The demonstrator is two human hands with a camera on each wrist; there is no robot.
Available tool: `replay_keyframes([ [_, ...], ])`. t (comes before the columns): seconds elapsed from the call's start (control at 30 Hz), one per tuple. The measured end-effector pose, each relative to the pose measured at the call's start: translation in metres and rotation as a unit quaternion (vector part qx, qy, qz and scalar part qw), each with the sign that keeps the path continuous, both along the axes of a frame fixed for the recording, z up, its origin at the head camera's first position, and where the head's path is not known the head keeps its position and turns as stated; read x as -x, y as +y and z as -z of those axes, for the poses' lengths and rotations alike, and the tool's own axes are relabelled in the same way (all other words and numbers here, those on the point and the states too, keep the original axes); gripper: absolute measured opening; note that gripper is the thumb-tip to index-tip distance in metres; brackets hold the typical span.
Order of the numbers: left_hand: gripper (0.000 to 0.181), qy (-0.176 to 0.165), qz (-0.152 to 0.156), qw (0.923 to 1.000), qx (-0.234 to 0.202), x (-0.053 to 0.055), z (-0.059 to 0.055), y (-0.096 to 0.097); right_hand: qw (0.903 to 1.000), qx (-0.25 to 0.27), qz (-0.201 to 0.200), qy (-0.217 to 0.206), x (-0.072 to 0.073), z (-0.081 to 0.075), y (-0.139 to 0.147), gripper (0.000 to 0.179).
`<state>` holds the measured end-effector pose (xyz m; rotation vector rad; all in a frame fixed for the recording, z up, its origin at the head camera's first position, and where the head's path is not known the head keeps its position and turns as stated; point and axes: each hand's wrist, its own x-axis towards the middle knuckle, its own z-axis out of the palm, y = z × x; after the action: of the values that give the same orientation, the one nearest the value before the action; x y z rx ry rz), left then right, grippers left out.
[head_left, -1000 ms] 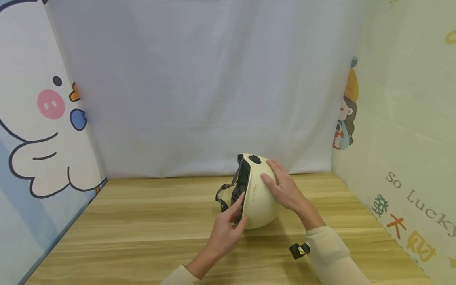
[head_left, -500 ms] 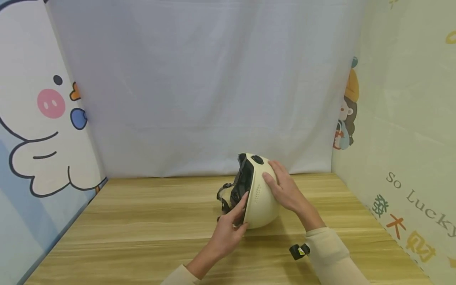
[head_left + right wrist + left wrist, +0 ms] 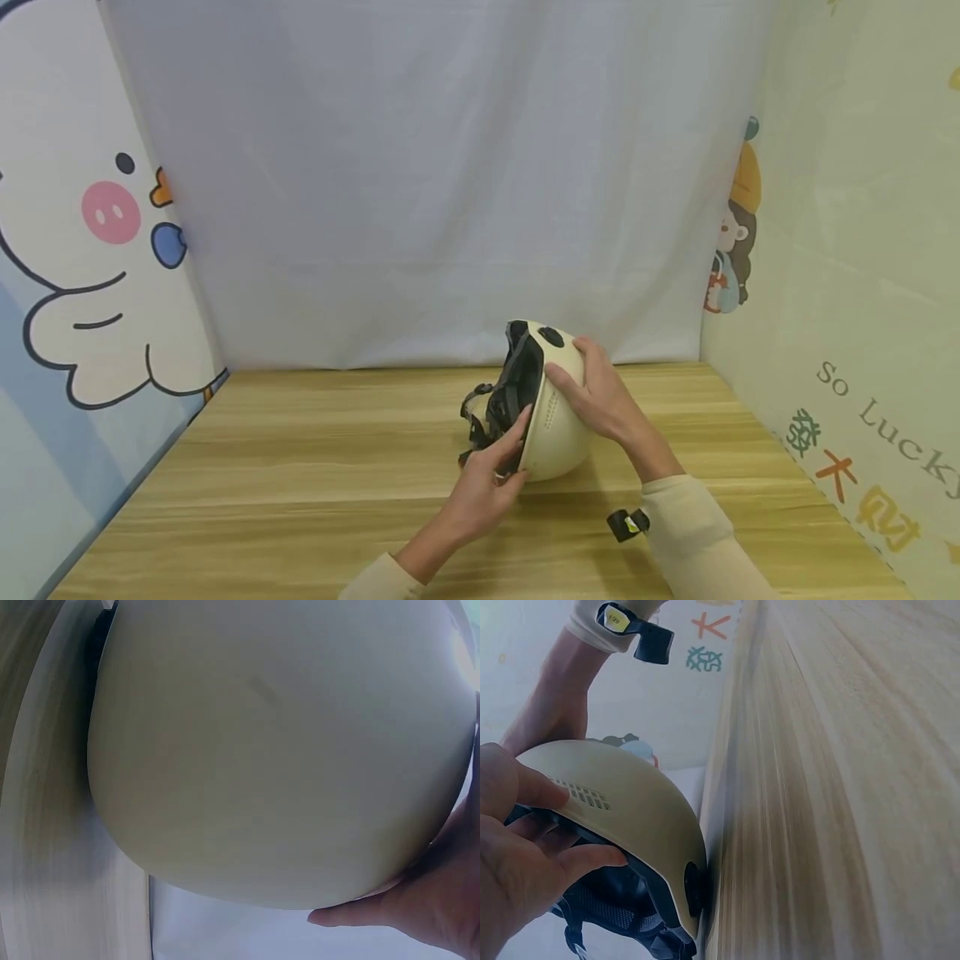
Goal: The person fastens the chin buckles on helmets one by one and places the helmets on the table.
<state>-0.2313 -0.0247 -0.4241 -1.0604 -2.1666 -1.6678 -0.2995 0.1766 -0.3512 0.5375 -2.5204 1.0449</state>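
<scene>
A cream helmet [image 3: 562,437] stands tilted on the table, its open side with black padding [image 3: 528,379] facing left. My left hand [image 3: 480,492] pinches the near rim, some fingers inside the shell and the thumb outside, by the vent holes [image 3: 589,795] in the left wrist view. On the upper right of the shell, my right hand [image 3: 600,396] holds with spread thumb and fingers; its palm is largely hidden. A dark strap [image 3: 474,408] with buckle parts hangs out of the opening. The smooth crown [image 3: 277,765] fills the right wrist view.
Wood-grain table [image 3: 300,467] lies under everything. A grey-white curtain [image 3: 435,183] closes off the back, and printed panels [image 3: 825,250] stand at both sides. A small black device [image 3: 626,525] sits at the right cuff.
The helmet has turned slightly, so more of its padded inside shows and its rim sits further right. My left hand has shifted right with the rim; my right hand keeps its hold.
</scene>
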Motion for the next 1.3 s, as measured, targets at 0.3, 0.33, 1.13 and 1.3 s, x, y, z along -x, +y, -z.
replay_keyframes([
  [0.3,0.081,0.017,-0.001,0.9998,0.011,0.001,0.001,0.001,0.9987,-0.011,0.031,-0.040,-0.002,-0.008,0.002,0.082],
  [0.33,0.081,0.018,0.000,0.9998,0.013,0.001,0.001,0.001,0.9983,-0.013,0.035,-0.044,-0.002,-0.009,0.002,0.083],
  [1.13,0.059,-0.095,-0.103,0.9888,0.051,0.000,0.003,0.002,0.9968,-0.040,0.045,-0.053,-0.009,-0.016,0.007,0.079],
  [1.3,0.063,-0.134,-0.080,0.9873,0.028,0.001,0.001,0.002,0.9968,-0.039,0.046,-0.052,-0.008,-0.015,0.006,0.079],
])
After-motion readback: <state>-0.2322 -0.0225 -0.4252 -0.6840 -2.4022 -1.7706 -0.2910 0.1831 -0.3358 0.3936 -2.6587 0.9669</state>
